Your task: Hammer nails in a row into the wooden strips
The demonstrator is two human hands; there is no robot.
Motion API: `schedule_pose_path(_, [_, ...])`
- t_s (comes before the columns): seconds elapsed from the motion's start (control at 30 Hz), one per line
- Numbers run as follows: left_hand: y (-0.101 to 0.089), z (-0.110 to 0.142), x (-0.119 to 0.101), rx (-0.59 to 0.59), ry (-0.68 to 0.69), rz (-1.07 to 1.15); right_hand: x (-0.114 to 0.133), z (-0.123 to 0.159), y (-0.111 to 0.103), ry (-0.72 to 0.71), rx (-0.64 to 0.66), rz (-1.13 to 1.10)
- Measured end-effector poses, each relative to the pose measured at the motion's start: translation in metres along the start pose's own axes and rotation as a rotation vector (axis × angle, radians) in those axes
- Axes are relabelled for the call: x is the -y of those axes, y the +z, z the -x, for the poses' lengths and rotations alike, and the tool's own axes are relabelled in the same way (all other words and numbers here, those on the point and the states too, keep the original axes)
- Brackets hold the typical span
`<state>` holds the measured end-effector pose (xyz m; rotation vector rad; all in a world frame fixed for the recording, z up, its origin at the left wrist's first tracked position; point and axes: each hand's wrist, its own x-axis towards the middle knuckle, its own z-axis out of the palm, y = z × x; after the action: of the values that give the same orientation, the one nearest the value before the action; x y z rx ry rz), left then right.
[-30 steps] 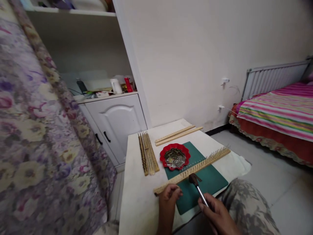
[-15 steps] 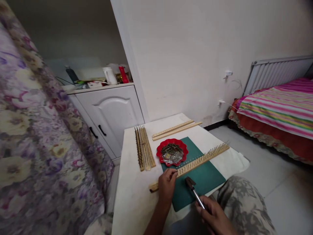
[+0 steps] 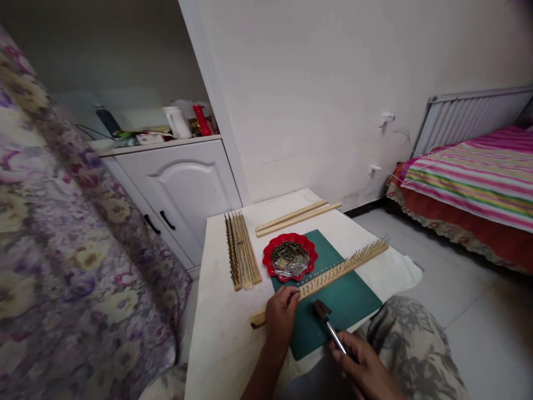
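The green mat (image 3: 360, 303) was the middle of this work place, and the nailed strip (image 3: 333, 278) lay slantwise across it, with both ends going out beyond its edges; probably the mat was put there to give a firm support and to protect the table (image 3: 216, 339). The left hand (image 3: 281, 311) was by the left edge of the mat, its fingers bent and narrow at the strip where the row of nails finished, I think to keep its place; whether they were closed on a nail, I could not tell. The right hand (image 3: 360, 358), at the near side of the mat, was closed around the handle of the hammer (image 3: 332, 330), and the head hung over the mat, apart from the strip, perhaps so that the fingers had safe room. The red bowl (image 3: 268, 261), full of loose nails (image 3: 291, 258), stood on the far left corner of the mat, seemingly for a short reach. The bundled strips (image 3: 244, 255) to the left of the mat and the pale strips (image 3: 300, 219) beyond its far edge were likely laid separately to avoid mixing
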<state>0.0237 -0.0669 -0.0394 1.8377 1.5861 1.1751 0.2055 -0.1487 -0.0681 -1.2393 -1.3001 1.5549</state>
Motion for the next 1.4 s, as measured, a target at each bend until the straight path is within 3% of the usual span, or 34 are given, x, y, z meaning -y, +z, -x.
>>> schedule_pose_path(0.33, [0.002,0.0,0.0,0.012,0.029,-0.073,-0.008,-0.002,-0.001,-0.003,0.035,-0.014])
schedule_pose_path(0.6, [0.002,0.0,-0.002,0.049,0.015,-0.057,0.052,-0.007,0.002,-0.081,0.067,0.016])
schedule_pose_path(0.73, [0.002,0.0,0.0,0.047,0.015,-0.055,0.066,-0.015,0.008,-0.122,0.077,0.062])
schedule_pose_path(1.17, [0.004,0.001,0.005,0.022,0.023,-0.074,0.066,-0.018,0.011,-0.108,0.117,0.089])
schedule_pose_path(1.4, [0.004,0.001,0.007,0.031,0.022,-0.008,0.043,-0.003,0.001,-0.005,0.124,0.023])
